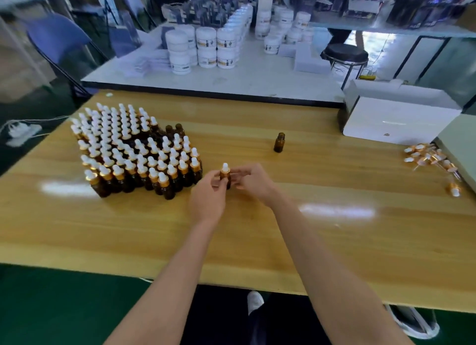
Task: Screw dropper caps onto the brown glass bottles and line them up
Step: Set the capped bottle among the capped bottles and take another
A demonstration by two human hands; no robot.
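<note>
Left hand point(208, 191) grips bottle point(225, 180) upright for steadiness; right hand point(253, 181) pinches its dropper cap point(225, 168) for tightening; capped rows point(139, 154) stand just left.

- The one head view looked forward and down from over the near edge of the wooden table point(334, 241).
- It sat close: both forearms rose from the bottom edge to the left hand point(208, 198) and right hand point(255, 182), which held a bottle point(225, 177) at centre frame.
- The white table point(257, 82) lay farther off, across the upper frame.
</note>
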